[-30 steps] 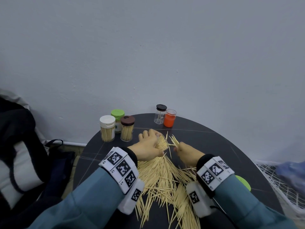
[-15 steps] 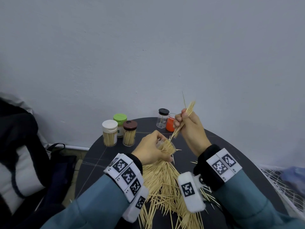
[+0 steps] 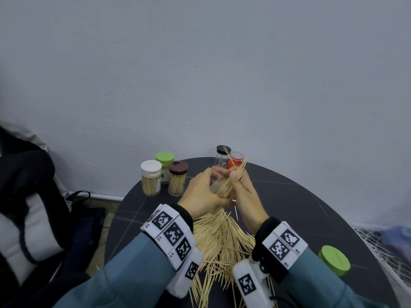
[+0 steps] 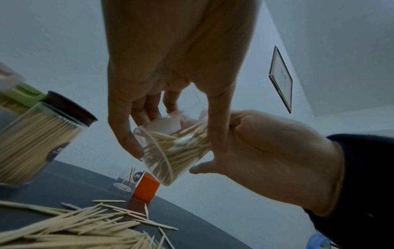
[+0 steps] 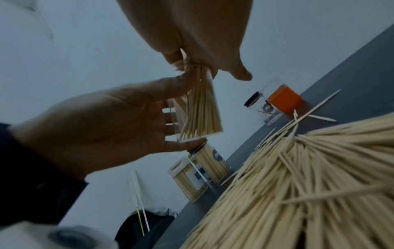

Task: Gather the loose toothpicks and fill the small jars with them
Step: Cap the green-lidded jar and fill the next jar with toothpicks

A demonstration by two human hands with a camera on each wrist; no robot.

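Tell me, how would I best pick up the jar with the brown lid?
Probably grip the brown-lidded jar round its clear sides, hand coming from the front. It stands upright, with the white-lidded jar close on one side and the green-lidded jar behind.

home room, round dark table, framed picture

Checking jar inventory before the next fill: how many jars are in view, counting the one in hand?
6. White-lidded jar, green-lidded jar and brown-lidded jar stand full at the table's back left. Black-lidded jar and orange jar stand behind the hands. The left hand holds the clear jar.
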